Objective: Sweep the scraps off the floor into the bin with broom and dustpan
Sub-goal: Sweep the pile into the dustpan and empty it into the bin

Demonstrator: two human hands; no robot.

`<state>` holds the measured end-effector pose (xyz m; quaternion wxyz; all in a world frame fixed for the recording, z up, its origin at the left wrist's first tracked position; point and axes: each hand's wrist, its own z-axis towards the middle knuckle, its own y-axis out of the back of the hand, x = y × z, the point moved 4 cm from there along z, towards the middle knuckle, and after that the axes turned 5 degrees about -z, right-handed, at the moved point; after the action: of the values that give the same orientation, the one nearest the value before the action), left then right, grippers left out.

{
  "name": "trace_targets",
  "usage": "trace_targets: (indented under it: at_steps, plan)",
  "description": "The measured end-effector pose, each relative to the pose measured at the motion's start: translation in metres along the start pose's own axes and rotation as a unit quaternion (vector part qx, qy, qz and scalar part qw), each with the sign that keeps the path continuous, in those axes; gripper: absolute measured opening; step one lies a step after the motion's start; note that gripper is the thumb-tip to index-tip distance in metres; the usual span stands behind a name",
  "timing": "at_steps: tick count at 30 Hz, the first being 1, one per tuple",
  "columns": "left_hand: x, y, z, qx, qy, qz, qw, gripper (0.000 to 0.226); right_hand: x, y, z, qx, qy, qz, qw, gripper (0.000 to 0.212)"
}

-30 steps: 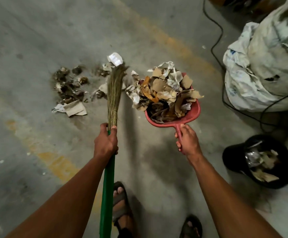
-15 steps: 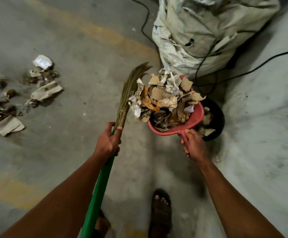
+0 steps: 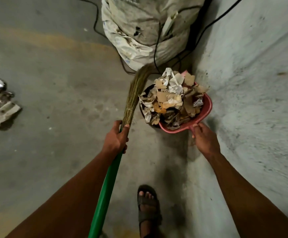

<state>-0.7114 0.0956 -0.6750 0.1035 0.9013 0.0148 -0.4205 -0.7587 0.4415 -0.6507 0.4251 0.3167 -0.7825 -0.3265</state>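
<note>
My right hand [image 3: 205,140] grips the handle of a red dustpan [image 3: 205,109] heaped with paper and cardboard scraps [image 3: 172,98]. The pan hangs right over the black bin [image 3: 145,90], which is almost wholly hidden beneath it; only a dark sliver of rim shows at the left. My left hand [image 3: 116,140] holds the broom [image 3: 134,93] where its green handle meets the straw bristles, and the bristles point up and away, just left of the pan. More scraps [image 3: 0,103] lie on the floor at the far left.
A big dirty white sack [image 3: 145,30] stands behind the bin, with black cables [image 3: 157,48] draped over and around it. A pale wall [image 3: 253,83] rises on the right. My sandalled foot [image 3: 148,208] is on the concrete floor below the pan.
I have turned right and carried the loaded dustpan from beside the floor pile to above the bin. The broom came along, and the leftover scraps slid to the left edge.
</note>
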Motion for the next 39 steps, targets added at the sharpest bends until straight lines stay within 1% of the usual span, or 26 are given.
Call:
trace_targets:
  at_steps: [3,7,13,16,20,24,27,29,31,34,39]
  plan:
    - [0.002,-0.019,0.009,0.011,0.005,0.016,1.0,0.038,-0.009,0.001,0.013,-0.004,0.012,-0.079,0.997,0.038]
    - [0.006,-0.033,0.017,0.023,0.011,0.032,0.999,0.038,-0.004,-0.006,0.025,-0.019,0.025,-0.165,0.986,0.036]
    - [0.016,-0.037,0.024,0.015,0.015,0.034,0.999,0.041,0.011,-0.018,0.032,-0.074,0.058,-0.18,0.979,0.033]
    - [0.018,-0.034,0.027,0.01,0.015,0.029,0.999,0.043,0.017,-0.023,0.03,-0.084,0.078,-0.203,0.973,0.034]
    - [0.015,-0.028,0.027,0.014,0.004,0.027,1.0,0.041,0.02,-0.024,0.028,-0.106,0.064,-0.238,0.963,0.028]
    - [0.011,-0.016,0.024,0.019,-0.017,0.049,0.999,0.041,0.025,-0.023,0.02,-0.132,0.062,-0.265,0.953,0.024]
    - [0.012,-0.006,0.021,0.028,-0.037,0.083,0.995,0.04,0.029,-0.021,0.013,-0.152,0.046,-0.283,0.946,0.023]
    - [0.016,0.002,0.02,0.036,-0.058,0.126,0.99,0.039,0.031,-0.021,0.008,-0.166,0.037,-0.289,0.942,0.024]
    - [0.019,0.011,0.02,0.037,-0.086,0.192,0.977,0.04,0.031,-0.022,0.003,-0.176,0.031,-0.296,0.938,0.026]
    - [0.023,0.026,0.021,0.019,-0.127,0.276,0.953,0.043,0.031,-0.024,-0.002,-0.188,0.028,-0.312,0.931,0.028]
    - [0.023,0.041,0.02,0.0,-0.192,0.344,0.919,0.049,0.034,-0.029,-0.011,-0.202,0.023,-0.317,0.927,0.036]
